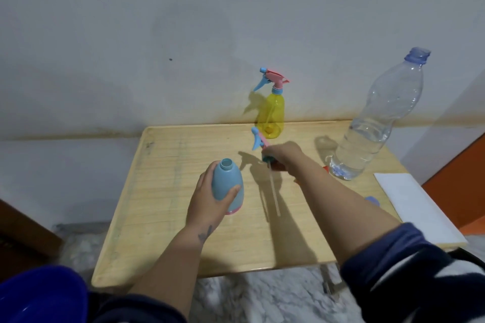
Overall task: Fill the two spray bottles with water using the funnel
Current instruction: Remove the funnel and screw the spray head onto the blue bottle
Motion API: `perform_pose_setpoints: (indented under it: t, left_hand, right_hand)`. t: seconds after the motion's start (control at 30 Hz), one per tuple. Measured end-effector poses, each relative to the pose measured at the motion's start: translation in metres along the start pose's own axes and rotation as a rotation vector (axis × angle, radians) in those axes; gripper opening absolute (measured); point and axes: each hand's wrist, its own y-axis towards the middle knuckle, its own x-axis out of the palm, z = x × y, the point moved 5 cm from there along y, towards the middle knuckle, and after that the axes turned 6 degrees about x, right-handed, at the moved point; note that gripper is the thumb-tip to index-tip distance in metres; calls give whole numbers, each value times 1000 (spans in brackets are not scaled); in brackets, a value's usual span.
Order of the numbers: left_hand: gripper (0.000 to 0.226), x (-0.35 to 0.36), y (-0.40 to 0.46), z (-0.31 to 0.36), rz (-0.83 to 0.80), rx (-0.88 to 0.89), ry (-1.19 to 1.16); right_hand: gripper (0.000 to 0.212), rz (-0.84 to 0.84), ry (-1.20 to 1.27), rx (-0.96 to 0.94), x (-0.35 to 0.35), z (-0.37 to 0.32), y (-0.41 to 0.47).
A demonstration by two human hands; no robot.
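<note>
Your left hand (pixel 207 202) wraps around the blue spray bottle (pixel 227 187), which stands uncapped near the middle of the wooden table (pixel 162 191). Your right hand (pixel 284 156) grips the removed spray head (pixel 262 147), its dip tube (pixel 274 191) hanging over the table. The yellow spray bottle (pixel 271 115) stands capped at the far edge, the open water bottle (pixel 380 123) to its right

Light blue spray bottle (pixel 227 186) with pink base. Yellow translucent spray bottle (pixel 271 117), pink-and-blue trigger head (pixel 273 78). Clear water bottle (pixel 378 123), blue neck ring. Pale wood-grain table (pixel 162 191). Navy sleeves (pixel 393 265).
</note>
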Motion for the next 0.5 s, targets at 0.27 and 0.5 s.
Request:
perform_pose_setpoints:
  t: [0.27,0.5]
  left_hand:
    - [70,-1,-2,5,-44,-15,5]
    - [74,-1,1,6,-87,-45,29]
  right_hand:
    - [28,-201,442,-330,-25,-101,-88]
    - [12,-162,396,-531,-5,-113,-127]
